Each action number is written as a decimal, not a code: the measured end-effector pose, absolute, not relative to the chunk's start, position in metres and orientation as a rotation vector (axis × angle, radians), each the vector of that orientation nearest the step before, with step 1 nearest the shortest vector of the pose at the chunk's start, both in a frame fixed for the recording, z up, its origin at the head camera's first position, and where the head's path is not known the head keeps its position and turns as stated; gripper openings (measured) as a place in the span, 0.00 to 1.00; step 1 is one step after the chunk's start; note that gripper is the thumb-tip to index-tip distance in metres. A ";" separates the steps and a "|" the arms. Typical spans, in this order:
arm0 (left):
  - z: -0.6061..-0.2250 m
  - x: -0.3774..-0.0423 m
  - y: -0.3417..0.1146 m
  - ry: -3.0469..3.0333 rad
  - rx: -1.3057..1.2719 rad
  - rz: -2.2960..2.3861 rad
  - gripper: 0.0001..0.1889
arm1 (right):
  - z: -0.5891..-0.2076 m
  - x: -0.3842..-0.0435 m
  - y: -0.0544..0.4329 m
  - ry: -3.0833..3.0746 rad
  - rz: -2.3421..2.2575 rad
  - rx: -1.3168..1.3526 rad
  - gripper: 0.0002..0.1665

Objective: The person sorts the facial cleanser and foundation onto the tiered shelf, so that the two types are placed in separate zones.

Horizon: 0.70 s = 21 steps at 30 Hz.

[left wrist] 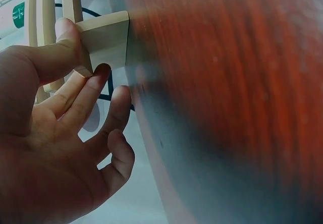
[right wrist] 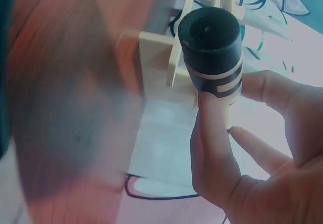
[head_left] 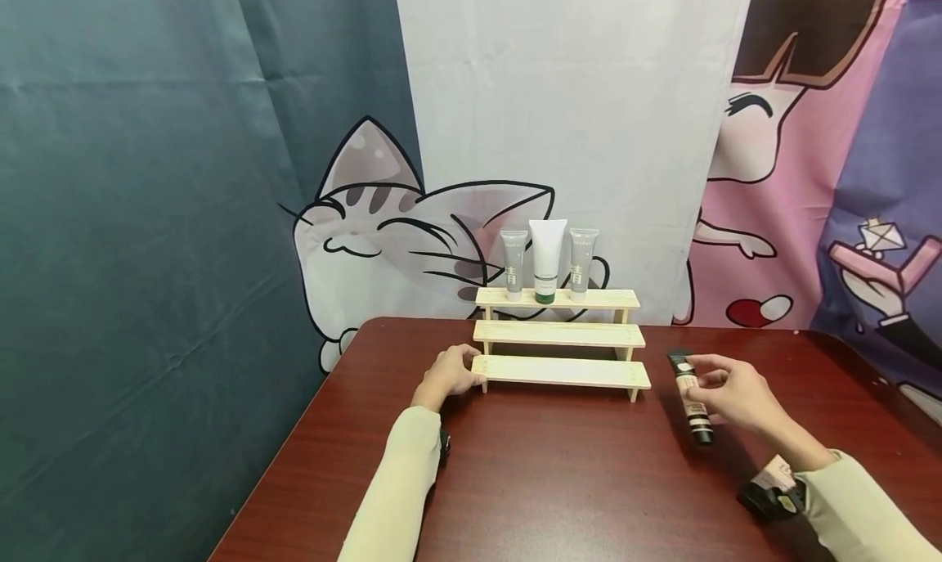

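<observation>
A three-tier wooden display rack [head_left: 559,370] stands near the back of the table. At the left end of its lowest tier, my left hand [head_left: 450,374] pinches the board; in the left wrist view the thumb lies along the board's end and fingers reach under it. My right hand [head_left: 736,394] holds a beige squeeze tube [head_left: 693,398] with black ends, to the right of the rack. The tube slants, its black cap [right wrist: 211,37] toward the right wrist camera. On the top tier stand a white tube [head_left: 548,259] and two grey tubes [head_left: 514,263], caps down.
A beige item with lettering [head_left: 777,474] lies by the right wrist, partly hidden by the sleeve and the black wrist camera [head_left: 771,498]. Behind the dark red table [head_left: 559,480] hangs a cartoon-printed cloth [head_left: 589,96].
</observation>
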<state>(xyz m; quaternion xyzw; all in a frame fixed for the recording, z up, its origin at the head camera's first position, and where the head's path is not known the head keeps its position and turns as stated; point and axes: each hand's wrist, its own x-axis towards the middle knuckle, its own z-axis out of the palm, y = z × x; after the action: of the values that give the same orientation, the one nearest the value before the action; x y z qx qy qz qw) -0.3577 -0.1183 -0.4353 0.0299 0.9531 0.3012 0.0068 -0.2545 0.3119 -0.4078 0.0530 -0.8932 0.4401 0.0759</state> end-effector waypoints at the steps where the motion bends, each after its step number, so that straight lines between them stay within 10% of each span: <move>1: -0.436 -0.358 -0.118 2.981 0.090 0.943 0.25 | -0.407 -0.255 0.310 -2.668 1.320 0.161 0.35; 21: -0.436 -0.356 -0.118 2.982 0.080 0.955 0.25 | -0.389 -0.264 0.266 -2.405 1.361 0.184 0.36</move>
<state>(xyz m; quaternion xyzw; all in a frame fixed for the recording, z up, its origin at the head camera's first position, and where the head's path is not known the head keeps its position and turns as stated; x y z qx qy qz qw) -0.3564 -0.1181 -0.4358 0.0254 0.9521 0.3048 0.0046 -0.2645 0.2662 -0.3891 0.0652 -0.8533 0.4830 0.1850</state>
